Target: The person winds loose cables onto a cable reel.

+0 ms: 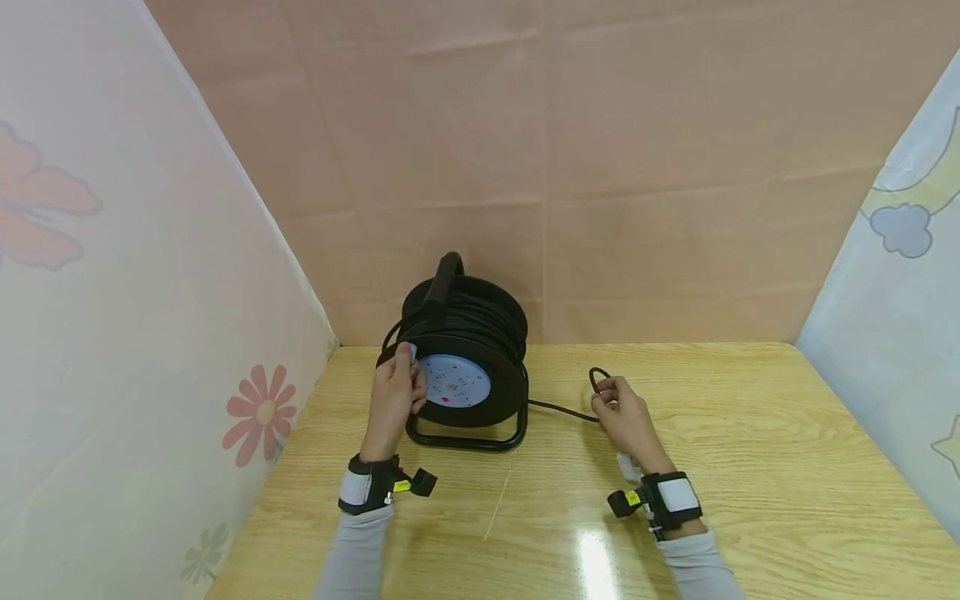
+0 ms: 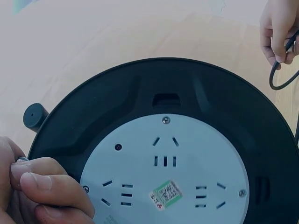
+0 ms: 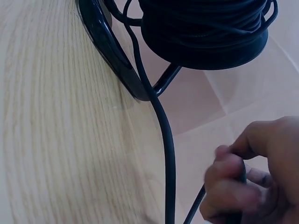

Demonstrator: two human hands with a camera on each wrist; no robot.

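Note:
A black cable reel (image 1: 510, 392) stands on the table with black cable (image 1: 487, 321) wound round its drum. Its pale blue socket panel (image 2: 140, 163) faces the person. At the left of the reel's front disc, my left hand (image 1: 395, 387) has its fingers curled round a small blue knob (image 1: 413, 351), mostly hidden by the fingers. Off to the right, my right hand (image 1: 621, 415) pinches the loose cable (image 1: 558, 407), which runs from the reel and loops above the fingertips. Curled fingers hide part of the cable in the right wrist view.
The reel sits on a black tube stand (image 1: 468, 444) and has a carrying handle (image 1: 442, 283) on top. A brown wall covering (image 1: 675, 208) rises behind the wooden table (image 1: 787, 467). A small whitish piece (image 1: 628, 467) shows beside the right wrist.

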